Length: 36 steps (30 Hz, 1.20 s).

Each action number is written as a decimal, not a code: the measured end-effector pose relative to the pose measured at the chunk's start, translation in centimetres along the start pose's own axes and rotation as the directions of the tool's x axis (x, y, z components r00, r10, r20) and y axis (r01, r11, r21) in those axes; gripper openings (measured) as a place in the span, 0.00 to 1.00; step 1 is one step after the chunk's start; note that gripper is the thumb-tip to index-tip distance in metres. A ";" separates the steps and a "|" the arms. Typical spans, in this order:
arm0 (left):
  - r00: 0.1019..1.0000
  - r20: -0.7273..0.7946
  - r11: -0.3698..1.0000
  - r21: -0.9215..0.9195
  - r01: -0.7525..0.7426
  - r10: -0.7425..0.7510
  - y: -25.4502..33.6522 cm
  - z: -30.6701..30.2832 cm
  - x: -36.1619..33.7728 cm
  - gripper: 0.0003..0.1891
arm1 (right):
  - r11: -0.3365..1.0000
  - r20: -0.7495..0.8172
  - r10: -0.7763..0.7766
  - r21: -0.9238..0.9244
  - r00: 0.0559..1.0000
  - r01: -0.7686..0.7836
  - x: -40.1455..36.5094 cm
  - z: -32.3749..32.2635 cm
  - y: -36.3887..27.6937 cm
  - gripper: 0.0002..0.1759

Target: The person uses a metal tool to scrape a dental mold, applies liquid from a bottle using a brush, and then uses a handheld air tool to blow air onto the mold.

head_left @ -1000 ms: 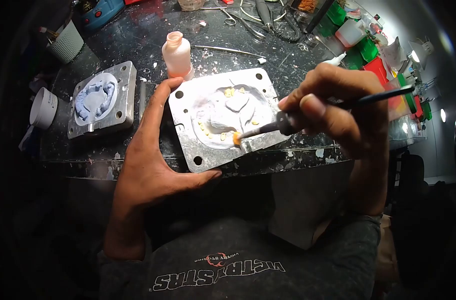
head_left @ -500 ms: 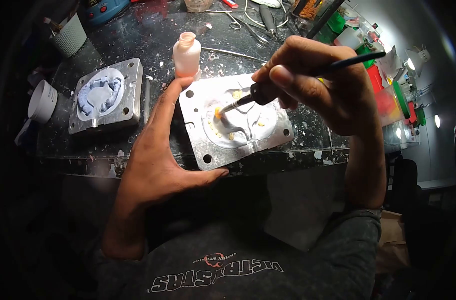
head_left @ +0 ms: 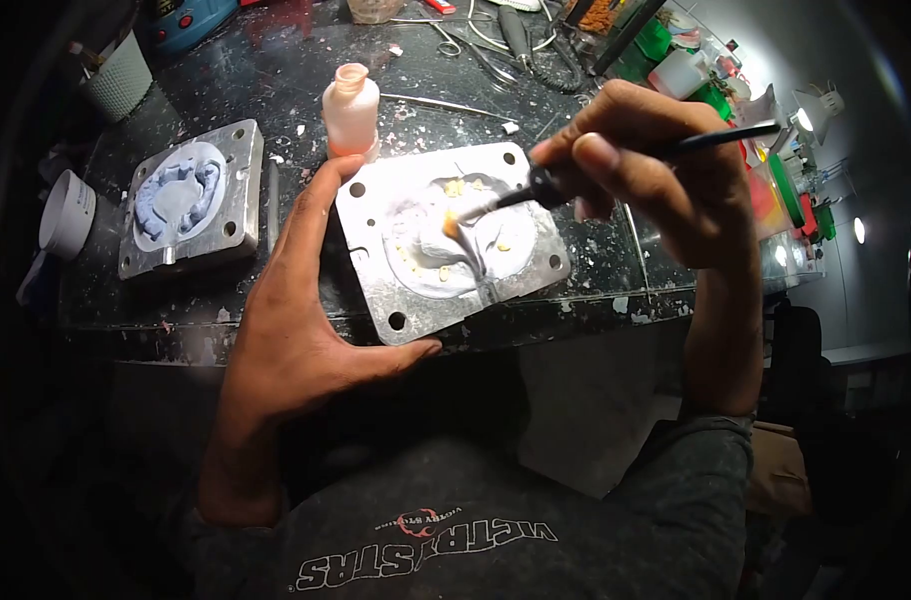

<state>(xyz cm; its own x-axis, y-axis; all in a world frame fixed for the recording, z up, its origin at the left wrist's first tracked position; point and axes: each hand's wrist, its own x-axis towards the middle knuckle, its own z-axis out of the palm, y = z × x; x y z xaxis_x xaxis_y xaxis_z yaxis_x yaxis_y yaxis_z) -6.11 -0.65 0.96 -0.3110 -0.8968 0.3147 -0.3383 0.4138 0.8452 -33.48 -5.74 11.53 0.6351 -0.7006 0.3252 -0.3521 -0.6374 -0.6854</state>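
My left hand (head_left: 291, 310) grips a metal dental flask half (head_left: 373, 285), its thumb along the near edge and its fingers at the far left corner. White plaster fills the flask's middle, with a rounded hollow and several small yellowish teeth (head_left: 456, 187) set in it. Between the fingers and thumb of my right hand (head_left: 666, 180) is a dark-handled brush (head_left: 543, 187), slanting down to the left. Its orange-tinted tip, slightly blurred, meets the plaster near the centre of the mould. Just behind my left fingertips stands an uncapped bottle of pinkish liquid (head_left: 352, 115).
Another flask half (head_left: 238, 225) with a bluish-grey dental cast lies at left, beside a white tub (head_left: 71, 215) and a woven cup (head_left: 121, 80). A thin metal tool (head_left: 446, 103), scissors (head_left: 449, 45) and a corded handpiece (head_left: 516, 40) lie at the back. The bench's front edge runs below the flask.
The brush tip has moved rightward across the plaster, from the left side toward the centre. My left hand keeps its hold on the flask half. The whole view has shifted slightly.
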 end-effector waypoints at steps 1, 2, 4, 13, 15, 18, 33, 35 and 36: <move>1.000 -0.009 1.000 -0.005 0.027 -0.027 0.0 0.1 0.0 0.66 | 1.000 -0.002 0.006 -0.003 1.000 -0.006 -0.3 -0.3 -0.3 0.18; 1.000 -0.005 1.000 -0.010 0.026 -0.026 0.0 0.1 0.0 0.66 | 0.998 -0.006 0.056 -0.011 0.998 -0.056 -0.5 -0.6 -0.7 0.18; 1.000 -0.021 1.000 0.019 0.001 0.000 0.0 0.1 -0.1 0.65 | 0.999 -0.071 0.041 -0.023 0.997 -0.043 -0.9 0.0 -0.4 0.17; 0.999 -0.006 0.997 0.060 -0.043 0.043 -0.4 0.1 0.0 0.64 | 0.992 -0.071 0.116 0.064 0.991 -0.111 -2.5 -0.2 -1.4 0.17; 0.999 -0.007 0.997 0.061 -0.044 0.044 -0.3 0.1 0.0 0.63 | 0.982 0.064 0.164 0.085 0.984 -0.169 -2.9 -0.9 -2.0 0.18; 0.999 -0.001 0.997 0.050 -0.051 0.051 -0.1 0.1 0.1 0.63 | 0.998 -0.072 0.047 0.037 0.996 -0.044 -3.6 1.0 -0.9 0.17; 0.998 -0.014 0.997 0.055 -0.062 0.062 -0.1 0.2 0.0 0.62 | 0.913 -0.080 -0.278 -0.332 0.957 0.237 -4.9 2.3 -2.1 0.16; 0.998 -0.016 0.996 0.065 -0.067 0.068 -0.2 0.3 0.0 0.62 | 0.914 -0.027 -0.187 -0.371 0.982 0.164 -5.3 1.8 -2.8 0.16; 0.998 -0.013 0.997 0.045 -0.058 0.058 -0.2 0.3 0.0 0.62 | 0.915 -0.029 -0.184 -0.371 0.983 0.160 -5.3 2.0 -2.6 0.16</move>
<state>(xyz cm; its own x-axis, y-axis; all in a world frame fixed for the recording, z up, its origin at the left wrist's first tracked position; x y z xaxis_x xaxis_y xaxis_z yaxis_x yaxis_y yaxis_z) -6.25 -0.68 0.63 -0.3186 -0.8732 0.3689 -0.3599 0.4714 0.8051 -34.57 0.28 10.28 0.6690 -0.5805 0.4640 -0.4756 -0.8142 -0.3330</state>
